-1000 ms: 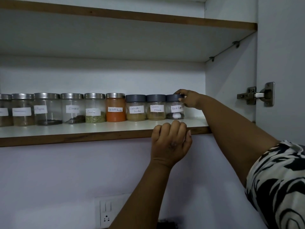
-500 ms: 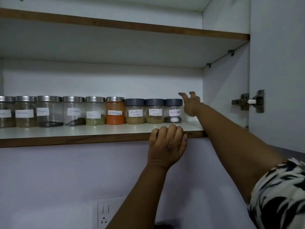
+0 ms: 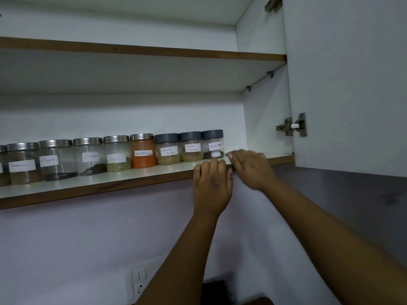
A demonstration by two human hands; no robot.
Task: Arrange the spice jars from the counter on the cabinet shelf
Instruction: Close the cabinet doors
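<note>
Several labelled spice jars stand in a row on the lower cabinet shelf point(image 3: 123, 182). From the right: a black pepper jar point(image 3: 213, 143) with a grey lid, a garam masala jar point(image 3: 191, 146), a coriander powder jar point(image 3: 167, 149), an orange red chilli powder jar point(image 3: 143, 150), then steel-lidded fennel point(image 3: 117, 153) and cloves point(image 3: 89, 156) jars. My left hand point(image 3: 212, 186) has its fingers curled over the shelf's front edge. My right hand point(image 3: 251, 167), blurred, hovers flat at the edge just right of the black pepper jar and holds nothing.
The cabinet door point(image 3: 348, 84) stands open at the right on a metal hinge point(image 3: 294, 125). An upper shelf point(image 3: 141, 50) runs above. A wall socket plate point(image 3: 137, 280) sits below. Bare shelf space lies right of the jars.
My right hand let go of the black pepper jar's lid, then drew back and down to the shelf's front edge. The left hand stayed on the edge. The view tilted up.
</note>
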